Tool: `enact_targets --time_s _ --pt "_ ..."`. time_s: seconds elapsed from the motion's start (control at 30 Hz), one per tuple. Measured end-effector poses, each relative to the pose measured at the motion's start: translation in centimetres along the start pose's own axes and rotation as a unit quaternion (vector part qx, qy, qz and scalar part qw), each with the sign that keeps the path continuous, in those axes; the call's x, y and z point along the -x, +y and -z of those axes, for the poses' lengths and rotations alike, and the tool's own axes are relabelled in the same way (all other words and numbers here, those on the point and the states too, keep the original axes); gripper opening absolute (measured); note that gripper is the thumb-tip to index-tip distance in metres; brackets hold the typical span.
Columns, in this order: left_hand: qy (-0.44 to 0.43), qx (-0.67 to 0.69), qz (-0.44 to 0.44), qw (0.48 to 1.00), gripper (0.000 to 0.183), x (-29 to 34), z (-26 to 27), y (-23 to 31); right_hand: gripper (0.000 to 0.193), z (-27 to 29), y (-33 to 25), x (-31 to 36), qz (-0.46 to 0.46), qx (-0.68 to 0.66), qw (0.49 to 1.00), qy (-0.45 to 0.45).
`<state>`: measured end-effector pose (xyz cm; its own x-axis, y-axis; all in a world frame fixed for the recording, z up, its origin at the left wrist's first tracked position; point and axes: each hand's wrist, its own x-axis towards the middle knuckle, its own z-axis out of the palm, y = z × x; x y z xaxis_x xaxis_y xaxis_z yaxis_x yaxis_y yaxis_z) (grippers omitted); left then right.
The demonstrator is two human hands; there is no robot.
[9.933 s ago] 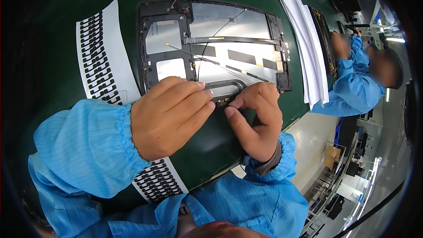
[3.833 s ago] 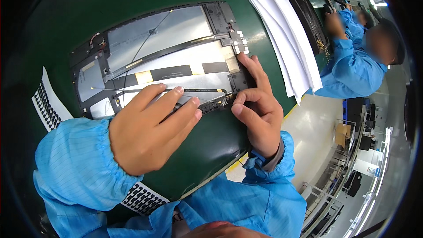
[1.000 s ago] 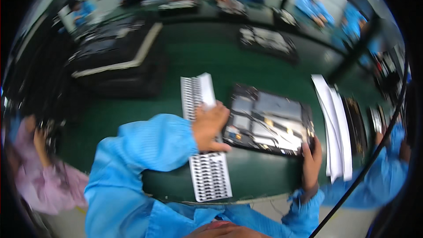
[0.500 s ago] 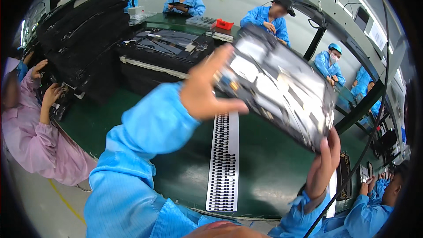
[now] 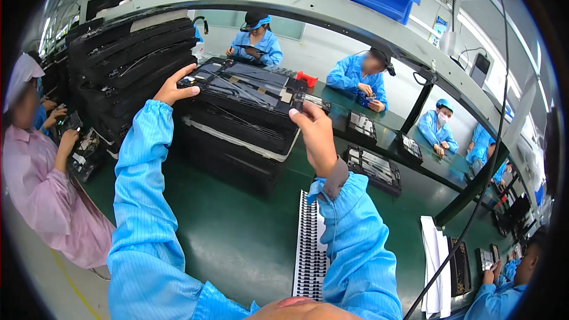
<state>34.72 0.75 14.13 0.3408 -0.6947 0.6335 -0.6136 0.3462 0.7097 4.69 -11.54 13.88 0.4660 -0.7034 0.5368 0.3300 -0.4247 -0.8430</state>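
A black tray (image 5: 268, 102) with flat dark panels and thin strips in it lies level on top of a stack of similar black trays (image 5: 237, 148). My left hand (image 5: 176, 86) grips its left end, thumb on the upper edge and index finger stretched along the far side. At the right end my right hand (image 5: 317, 139) holds the near corner, with the thumb on top and the other fingers partly hidden. Below my right forearm lies a white sheet (image 5: 309, 249) with rows of small black pieces, partly covered by the sleeve.
A tall pile of black trays (image 5: 130, 71) stands at the left. Filled black trays (image 5: 373, 169) lie on the green table (image 5: 237, 243) at right. White strips (image 5: 435, 266) and a dangling black cable (image 5: 474, 225) are nearer. Several co-workers sit around; a metal beam (image 5: 355, 32) crosses above.
The tray has moved left and down from a raised, tilted position onto the stack. Both hands went along with it, and my left hand now grips its left end. The view has shifted.
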Motion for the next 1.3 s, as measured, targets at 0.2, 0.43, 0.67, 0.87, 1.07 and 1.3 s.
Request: enact_targets --time_s 0.2,0.43,0.67,0.87,1.07,1.3 --pt "-0.025 0.065 0.014 0.997 0.069 -0.1 -0.8 -0.3 0.056 -0.2 3.3 -0.2 0.085 0.186 0.979 0.000" --pt "0.002 0.055 -0.018 0.998 0.067 0.1 -1.6 0.0 0.057 -0.6 2.5 0.9 0.131 0.230 0.964 0.032" --pt "0.126 0.011 -0.124 0.984 0.056 1.7 -1.4 -0.2 0.057 2.1 2.3 3.1 0.050 0.124 0.991 0.005" --pt "0.137 -0.059 -0.313 0.938 0.028 9.3 -13.7 9.5 0.035 16.0 5.9 5.8 -0.055 0.198 0.969 0.137" --pt "-0.276 -0.117 -0.322 0.898 0.038 9.0 -26.6 9.3 0.021 28.2 10.5 10.4 -0.074 0.443 0.813 0.371" --pt "-0.251 -0.149 -0.069 0.954 0.050 0.7 -42.3 1.3 0.034 37.5 12.2 12.6 -0.193 0.550 0.722 0.372"
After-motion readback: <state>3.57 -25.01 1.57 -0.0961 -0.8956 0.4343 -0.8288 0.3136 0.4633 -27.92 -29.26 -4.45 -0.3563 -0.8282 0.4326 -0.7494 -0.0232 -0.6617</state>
